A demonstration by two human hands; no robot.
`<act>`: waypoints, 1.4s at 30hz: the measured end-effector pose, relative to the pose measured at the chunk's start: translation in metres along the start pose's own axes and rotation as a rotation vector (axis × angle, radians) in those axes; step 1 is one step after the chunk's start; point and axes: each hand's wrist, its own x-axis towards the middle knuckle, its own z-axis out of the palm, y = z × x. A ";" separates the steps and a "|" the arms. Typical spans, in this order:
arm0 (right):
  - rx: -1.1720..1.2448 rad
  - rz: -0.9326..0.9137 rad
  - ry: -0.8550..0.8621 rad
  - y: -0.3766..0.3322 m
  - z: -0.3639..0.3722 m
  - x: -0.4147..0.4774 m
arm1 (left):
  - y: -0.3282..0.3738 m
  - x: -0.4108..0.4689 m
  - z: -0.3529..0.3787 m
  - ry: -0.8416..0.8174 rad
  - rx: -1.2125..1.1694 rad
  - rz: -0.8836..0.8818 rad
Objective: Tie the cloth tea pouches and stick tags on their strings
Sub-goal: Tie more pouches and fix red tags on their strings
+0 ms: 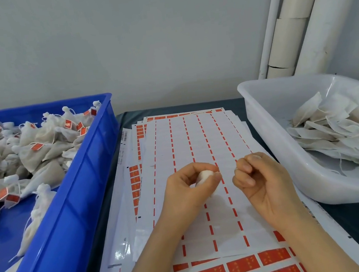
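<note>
Left hand (188,185) grips a white pouch (206,175) above the sticker sheets (197,138); right hand (257,178) pinches its string (237,169), drawn short between them; risk: string slips the pinch, knot loosens; blue bin (84,181) of tagged pouches left.

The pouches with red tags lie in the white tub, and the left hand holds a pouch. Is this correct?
No. In the head view, the pouches with red tags lie in the blue crate; the left hand does hold a pouch.
</note>
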 end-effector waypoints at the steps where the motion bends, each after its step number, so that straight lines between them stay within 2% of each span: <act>1: -0.078 -0.029 0.015 0.001 -0.002 -0.001 | -0.002 -0.001 -0.001 -0.003 0.025 0.009; 3: -0.271 -0.043 0.023 0.004 -0.003 -0.002 | -0.005 -0.002 -0.002 0.024 0.060 0.009; 7: -0.937 -0.092 -0.005 0.015 0.000 -0.007 | -0.008 -0.001 0.000 0.042 0.031 -0.020; 9: -1.078 -0.136 -0.005 0.018 0.003 -0.008 | -0.010 -0.001 0.000 0.040 0.038 -0.025; 14: -1.104 -0.197 0.051 0.017 0.001 -0.007 | -0.010 -0.003 0.000 -0.025 0.104 0.095; 21: -1.109 -0.374 0.074 0.017 0.001 -0.010 | -0.009 -0.004 -0.001 -0.065 0.151 0.116; 24: -1.135 -0.433 0.084 0.018 0.001 -0.009 | -0.008 -0.005 0.000 -0.043 0.232 0.089; 26: -1.178 -0.462 0.090 0.019 0.001 -0.008 | -0.009 -0.007 -0.001 -0.112 0.247 0.055; 28: -1.188 -0.478 0.108 0.019 0.002 -0.007 | -0.008 -0.010 0.001 -0.176 0.182 -0.018; 30: -1.178 -0.493 0.085 0.019 0.001 -0.007 | -0.004 -0.009 0.002 -0.144 0.096 -0.131; 34: -1.131 -0.390 -0.061 0.023 0.006 -0.012 | 0.000 -0.002 -0.002 -0.024 -0.045 -0.304; 42: -1.152 -0.304 -0.129 0.026 0.005 -0.012 | -0.005 -0.002 0.000 -0.100 -0.019 -0.152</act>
